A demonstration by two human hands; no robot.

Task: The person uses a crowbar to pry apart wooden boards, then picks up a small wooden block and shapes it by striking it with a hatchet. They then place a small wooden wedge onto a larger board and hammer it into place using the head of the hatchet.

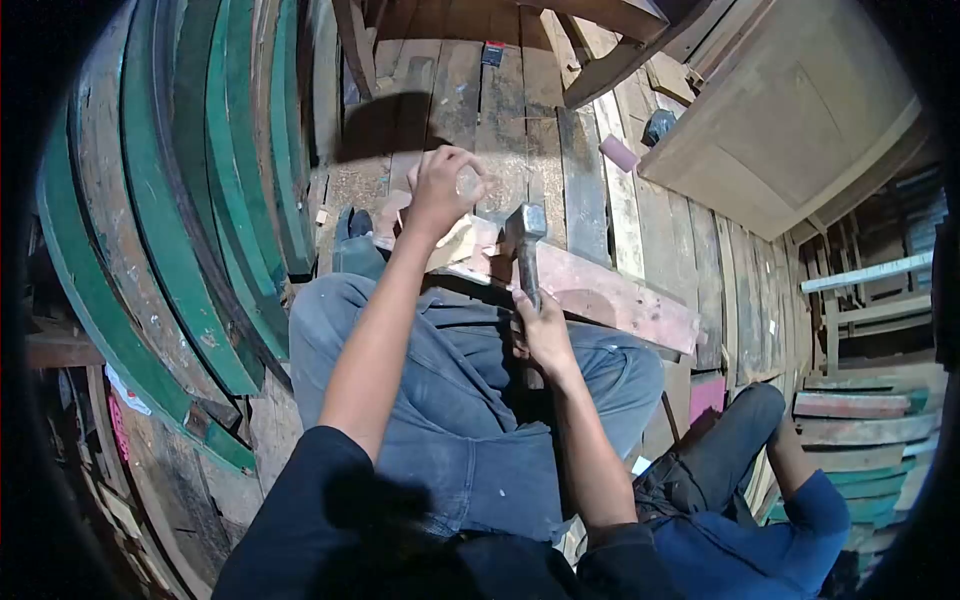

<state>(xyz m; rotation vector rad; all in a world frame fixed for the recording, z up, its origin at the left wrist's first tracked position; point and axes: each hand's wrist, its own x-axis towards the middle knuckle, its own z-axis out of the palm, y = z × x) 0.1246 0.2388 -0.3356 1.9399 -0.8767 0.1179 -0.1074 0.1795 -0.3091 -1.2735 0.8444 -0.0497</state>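
Note:
My right hand (543, 330) is wrapped round the handle of a hammer (526, 226), whose metal head points up and away from me. Farther forward and to the left, my left hand (452, 190) has its fingers curled; whether something small is between them cannot be made out. Beneath and beside the hands lies a pinkish wooden board (620, 298), running across in front of my crossed legs. A pale piece of wood (456, 244) rests at the board's left part, just below my left hand.
Curved green boards (150, 190) stand at the left. A large wooden panel (780, 110) leans at the upper right, near a pink block (619, 153). A small dark box (492, 53) lies on the plank floor. Another person (740, 500) sits close at the lower right.

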